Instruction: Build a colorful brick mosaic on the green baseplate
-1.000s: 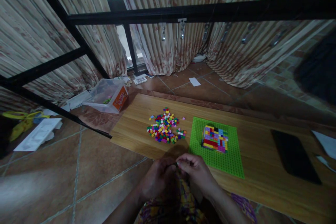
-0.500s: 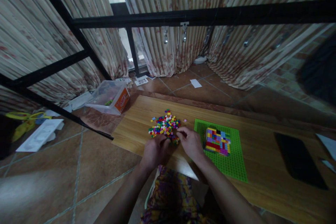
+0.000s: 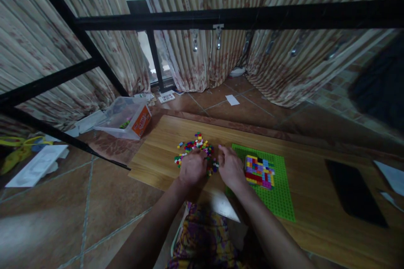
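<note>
A pile of small coloured toy bricks lies on the wooden table. My left hand is over its near side, fingers curled down among the bricks and covering part of them. Just right of the pile is my right hand, its fingers bent inward; whatever they pinch is too small to make out. Beyond that hand, a green studded baseplate carries a low block of many-coloured bricks fitted together in a rectangle.
A dark flat tablet-like object lies on the table to the right. On the floor at the left stands a clear plastic box with an orange label. A black metal bar crosses in front of the curtains.
My left hand has moved forward and right, further over the brick pile. My right hand has drawn slightly away from the pile to the right. The view has shifted a little.
</note>
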Demonstrator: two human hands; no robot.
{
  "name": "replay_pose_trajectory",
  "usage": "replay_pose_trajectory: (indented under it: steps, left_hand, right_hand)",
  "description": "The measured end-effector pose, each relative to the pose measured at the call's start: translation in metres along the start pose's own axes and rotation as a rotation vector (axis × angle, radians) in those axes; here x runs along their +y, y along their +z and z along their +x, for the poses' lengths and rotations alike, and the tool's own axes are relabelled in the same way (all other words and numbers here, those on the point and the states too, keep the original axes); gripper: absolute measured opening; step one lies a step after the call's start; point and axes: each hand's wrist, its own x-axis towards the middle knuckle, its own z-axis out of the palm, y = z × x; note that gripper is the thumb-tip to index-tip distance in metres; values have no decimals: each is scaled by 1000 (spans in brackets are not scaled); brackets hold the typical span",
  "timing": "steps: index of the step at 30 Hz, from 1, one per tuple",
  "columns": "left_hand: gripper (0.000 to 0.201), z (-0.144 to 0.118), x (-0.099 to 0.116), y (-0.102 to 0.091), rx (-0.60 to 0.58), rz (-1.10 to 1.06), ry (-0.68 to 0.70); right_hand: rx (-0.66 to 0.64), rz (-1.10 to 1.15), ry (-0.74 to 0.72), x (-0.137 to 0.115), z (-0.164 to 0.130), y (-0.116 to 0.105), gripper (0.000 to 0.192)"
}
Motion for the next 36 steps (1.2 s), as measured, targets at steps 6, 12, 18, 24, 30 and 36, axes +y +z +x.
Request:
replay_pose_trajectory:
  steps: [6,12,18,24,30,36]
  left_hand:
    - [22,-9,-8,-6,27,-62,-1]
    - [18,-35,-39,-4,273,-282,-128]
    - [36,-36,-74,14,485,-324,-212]
    - [43,-4,-95,19,347,-415,-150]
    - [52,34,-98,12,181,-501,-34]
    - [50,40,-91,12,112,-624,12]
  right_hand:
    - [-6,125,-28,3,18,26,41]
    - [50,359,-77,0,10,46,42]
    - [62,525,-19,-16,11,52,41]
    - [25,474,-48,-12,63,48,49]
    - [-284,383,-255,-11,99,60,51]
    - [-342,479,-303,-9,86,61,48]
